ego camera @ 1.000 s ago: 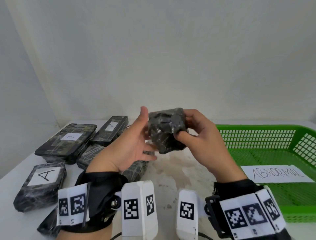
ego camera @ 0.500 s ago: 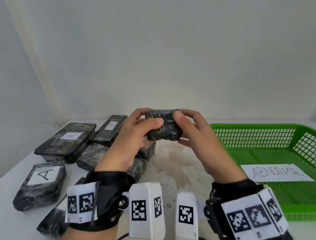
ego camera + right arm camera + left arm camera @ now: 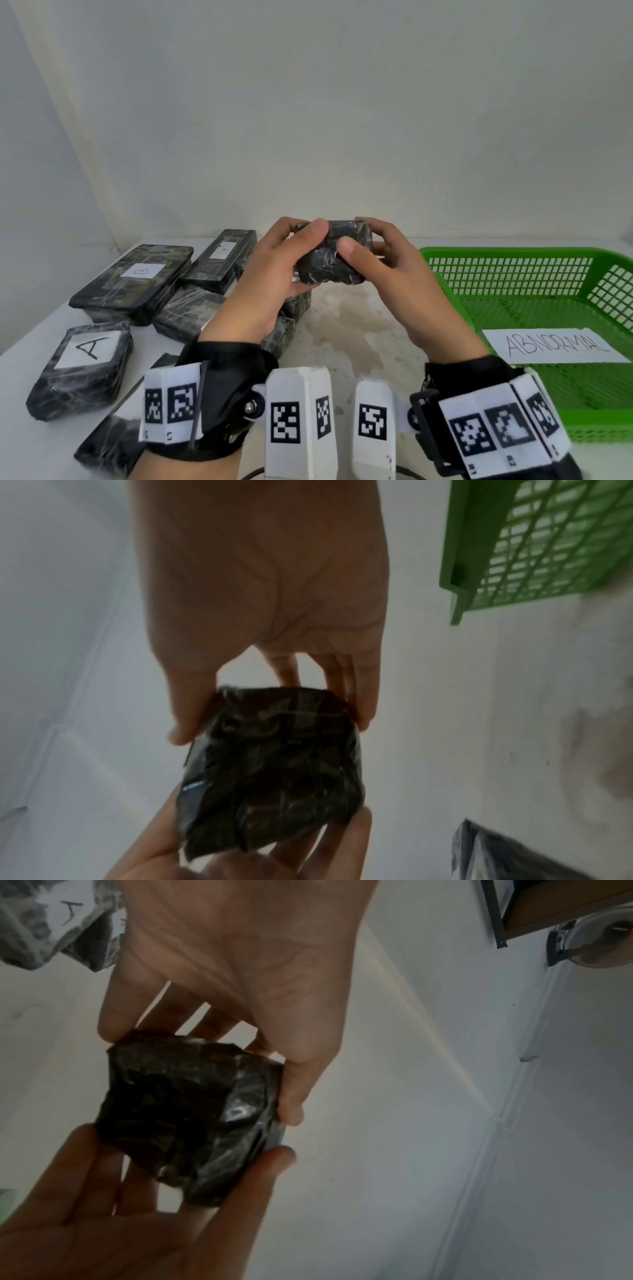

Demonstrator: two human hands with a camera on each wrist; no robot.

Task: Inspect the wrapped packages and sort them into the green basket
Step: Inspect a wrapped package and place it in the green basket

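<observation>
Head view: stained white table (image 3: 346, 329) meets bare pale wall (image 3: 308, 102)

Flat white tabletop (image 3: 359, 346), marked near its middle with a blotchy brownish stain (image 3: 346, 318); same stain seen dimly from the right wrist. Behind its far edge, a plain off-white wall (image 3: 308, 120). Toward the front right corner, lying flat, a white paper sheet hand-lettered "ABNORMAL" (image 3: 555, 346). From the left wrist: a slim white raised strip (image 3: 479, 1150) running along the wall, a brown wooden board with a dark metal edge (image 3: 565, 904) at the upper right, and just beside it a pale round object (image 3: 603, 942), possibly a fitting, too blurred to identify.
</observation>
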